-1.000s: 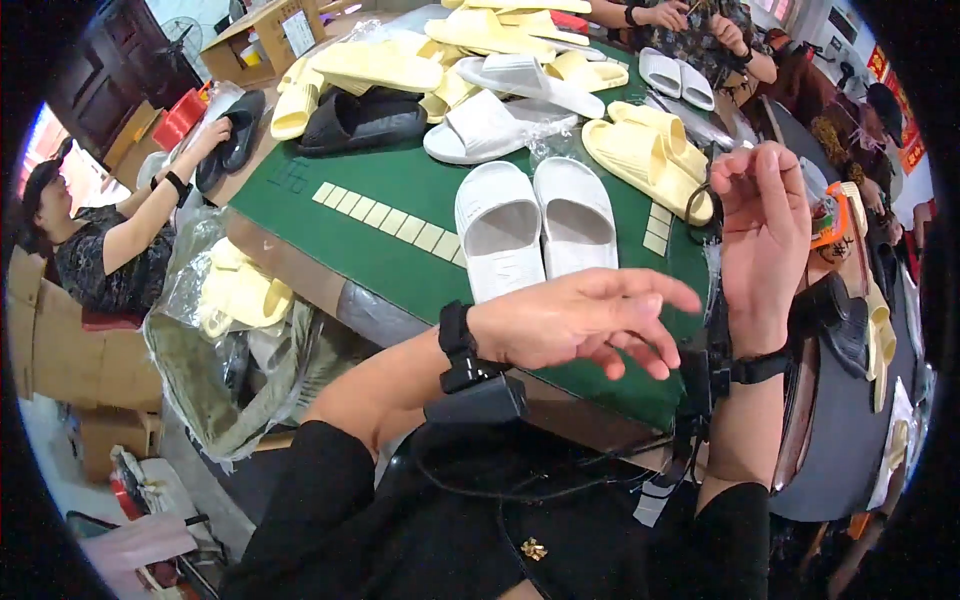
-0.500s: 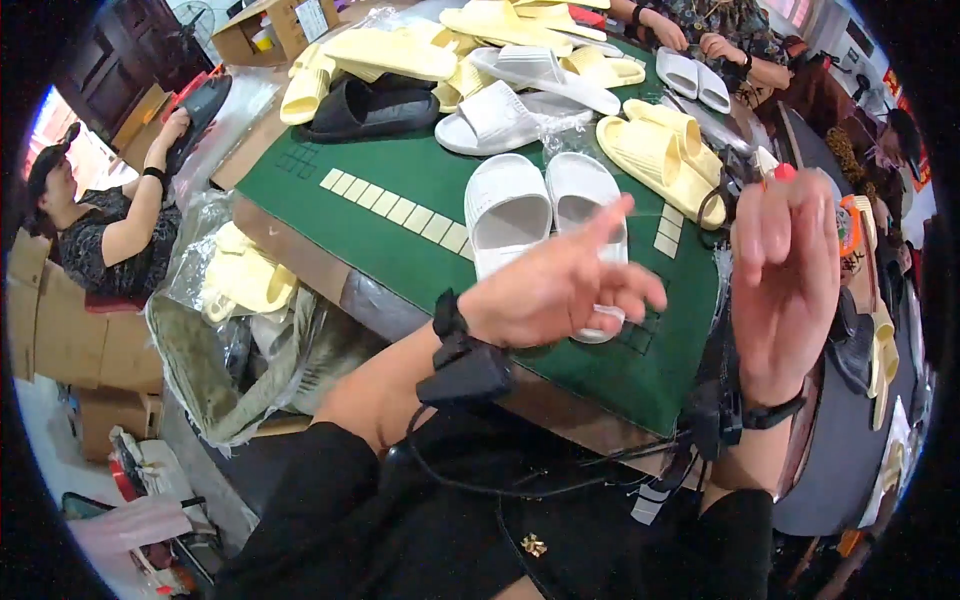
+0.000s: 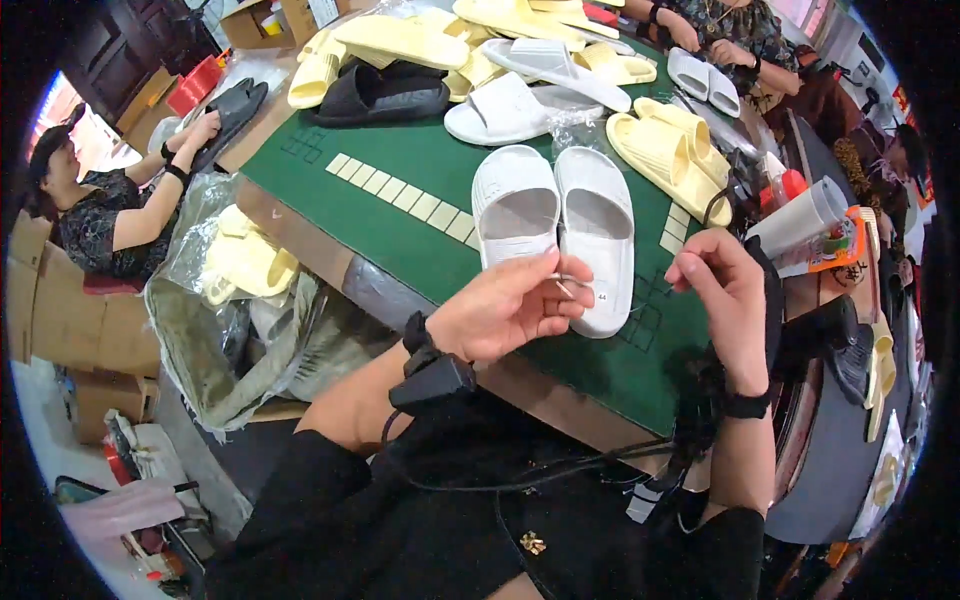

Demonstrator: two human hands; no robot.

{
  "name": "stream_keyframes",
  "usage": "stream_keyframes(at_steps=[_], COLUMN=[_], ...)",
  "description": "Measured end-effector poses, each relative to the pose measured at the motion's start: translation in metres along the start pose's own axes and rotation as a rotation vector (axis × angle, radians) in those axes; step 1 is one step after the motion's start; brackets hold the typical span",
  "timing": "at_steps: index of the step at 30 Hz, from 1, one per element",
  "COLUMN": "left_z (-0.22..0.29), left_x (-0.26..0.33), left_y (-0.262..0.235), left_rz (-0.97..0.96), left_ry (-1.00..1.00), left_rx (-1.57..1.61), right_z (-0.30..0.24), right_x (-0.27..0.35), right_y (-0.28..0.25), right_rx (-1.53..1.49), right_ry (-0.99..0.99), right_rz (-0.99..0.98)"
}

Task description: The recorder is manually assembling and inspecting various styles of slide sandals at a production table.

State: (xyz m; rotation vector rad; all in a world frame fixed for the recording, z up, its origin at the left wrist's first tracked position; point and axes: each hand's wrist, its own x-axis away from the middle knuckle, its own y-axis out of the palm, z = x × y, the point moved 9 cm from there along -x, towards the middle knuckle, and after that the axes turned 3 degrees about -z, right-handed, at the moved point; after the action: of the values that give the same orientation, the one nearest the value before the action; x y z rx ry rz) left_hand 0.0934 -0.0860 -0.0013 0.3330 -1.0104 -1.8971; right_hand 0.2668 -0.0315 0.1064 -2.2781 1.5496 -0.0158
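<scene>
A pair of light grey slide slippers (image 3: 598, 210) lies side by side on the green mat (image 3: 400, 250). Over the heel of the left slipper is my left hand (image 3: 510, 310), its thumb and fingers closed on a thin shiny metal piece (image 3: 572, 283) whose kind I cannot make out. A small white sticker shows on the right slipper's heel. Off to the right of the pair, my right hand (image 3: 722, 300) hovers near the mat's edge with fingertips pinched together. Whether something tiny sits in that pinch is hidden.
Yellow slippers (image 3: 675, 150), black slippers (image 3: 385, 95) and other grey ones crowd the table's far side. Cream tiles (image 3: 400, 195) line the mat. A white cylinder (image 3: 800, 220) stands at right. At left, an open bag (image 3: 230, 370) holds yellow slippers; a co-worker (image 3: 110, 220) handles dark slippers.
My left hand has drawn back a little and closed its spread fingers on the metal piece. My right hand has come down and leftward, uncovering the white cylinder.
</scene>
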Motion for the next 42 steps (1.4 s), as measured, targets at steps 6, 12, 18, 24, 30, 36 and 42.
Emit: stream_keyframes(at_steps=[6,12,18,24,30,36,42], left_z=[-0.005,0.000,0.005,0.000,0.003,0.007,0.008], left_x=[0.024,0.044,0.050,0.042,0.013,-0.014,-0.020], left_y=[-0.011,-0.024,-0.038,-0.033,-0.029,-0.030,-0.037], left_rz=[-0.029,0.130,0.137,0.121,0.094,0.146,0.229], left_ry=[0.084,0.078,0.122,0.112,0.143,0.185,0.196], left_rx=[0.017,-0.089,-0.068,-0.033,0.000,0.034,0.056], right_z=[0.034,0.041,0.053,0.066,0.027,-0.011,0.007], right_x=[-0.003,-0.005,-0.011,-0.025,-0.027,0.002,0.010], right_y=[-0.004,-0.003,-0.005,-0.002,0.024,0.084,0.102], right_rx=[-0.005,0.014,0.026,0.073,0.597,0.484,0.525], right_ry=[0.095,0.113,0.132,0.156,-0.059,-0.350,-0.359], right_rz=[-0.012,-0.011,-0.005,0.000,0.040,-0.252,-0.277])
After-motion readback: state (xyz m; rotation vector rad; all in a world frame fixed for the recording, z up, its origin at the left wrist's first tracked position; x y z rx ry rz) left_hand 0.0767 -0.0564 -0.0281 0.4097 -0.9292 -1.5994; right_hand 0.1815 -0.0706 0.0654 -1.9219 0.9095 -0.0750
